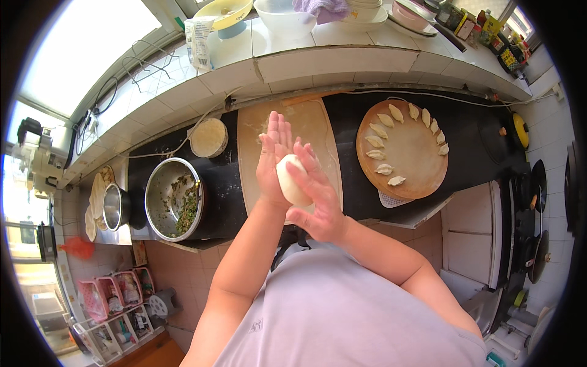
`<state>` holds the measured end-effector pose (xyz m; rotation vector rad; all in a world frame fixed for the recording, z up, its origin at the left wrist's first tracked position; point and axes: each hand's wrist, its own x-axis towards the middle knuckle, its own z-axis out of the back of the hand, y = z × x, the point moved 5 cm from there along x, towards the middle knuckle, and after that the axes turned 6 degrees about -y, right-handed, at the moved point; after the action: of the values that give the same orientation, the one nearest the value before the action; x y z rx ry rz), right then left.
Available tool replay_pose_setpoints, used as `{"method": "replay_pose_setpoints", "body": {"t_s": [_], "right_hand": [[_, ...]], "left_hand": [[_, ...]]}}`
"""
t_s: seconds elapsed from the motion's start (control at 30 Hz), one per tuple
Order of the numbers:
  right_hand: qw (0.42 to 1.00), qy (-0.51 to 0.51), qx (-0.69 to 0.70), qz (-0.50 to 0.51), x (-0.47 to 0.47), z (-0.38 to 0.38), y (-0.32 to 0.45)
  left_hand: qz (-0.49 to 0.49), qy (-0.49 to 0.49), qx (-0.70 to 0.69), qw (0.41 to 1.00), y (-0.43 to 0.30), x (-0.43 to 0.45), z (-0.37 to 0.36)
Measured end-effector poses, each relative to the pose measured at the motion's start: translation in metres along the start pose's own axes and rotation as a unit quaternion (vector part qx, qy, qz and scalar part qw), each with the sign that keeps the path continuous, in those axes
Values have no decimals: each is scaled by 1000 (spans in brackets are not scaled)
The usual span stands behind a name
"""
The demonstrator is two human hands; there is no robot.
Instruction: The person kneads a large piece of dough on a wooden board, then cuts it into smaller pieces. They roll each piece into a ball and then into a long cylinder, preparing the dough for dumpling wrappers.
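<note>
A smooth white ball of dough [293,186] is held between my two palms, above a floured wooden board [252,151]. My left hand [274,160] lies along the dough's left side, its fingers stretched away from me. From the right, my right hand [321,197] presses on the dough with its fingers spread over it. Several shaped dumplings [378,130] stand in an arc near the rim of a round wooden board [417,160] to the right. Left of the board, a steel bowl [153,197] holds chopped green filling [187,213].
A round container of flour [208,137] stands behind the steel bowl. Farther left is a smaller steel bowl [112,206]. A rolling pin [312,96] lies at the board's far edge. Bowls [286,20] and a flour bag [199,43] stand on the tiled ledge. A white cable [183,147] crosses the counter.
</note>
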<state>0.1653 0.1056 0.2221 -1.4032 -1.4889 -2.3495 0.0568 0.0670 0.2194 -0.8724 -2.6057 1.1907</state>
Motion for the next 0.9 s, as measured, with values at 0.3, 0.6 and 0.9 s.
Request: {"method": "replay_pose_setpoints", "body": {"t_s": [0.3, 0.6, 0.9], "right_hand": [[968, -16, 161, -190, 22, -2, -7], [956, -47, 187, -221, 59, 4, -36], [928, -52, 300, -216, 64, 7, -37]], "left_hand": [[-41, 140, 202, 968, -18, -19, -37], [-52, 174, 178, 967, 7, -37, -24], [-94, 254, 206, 940, -8, -43, -30]]}}
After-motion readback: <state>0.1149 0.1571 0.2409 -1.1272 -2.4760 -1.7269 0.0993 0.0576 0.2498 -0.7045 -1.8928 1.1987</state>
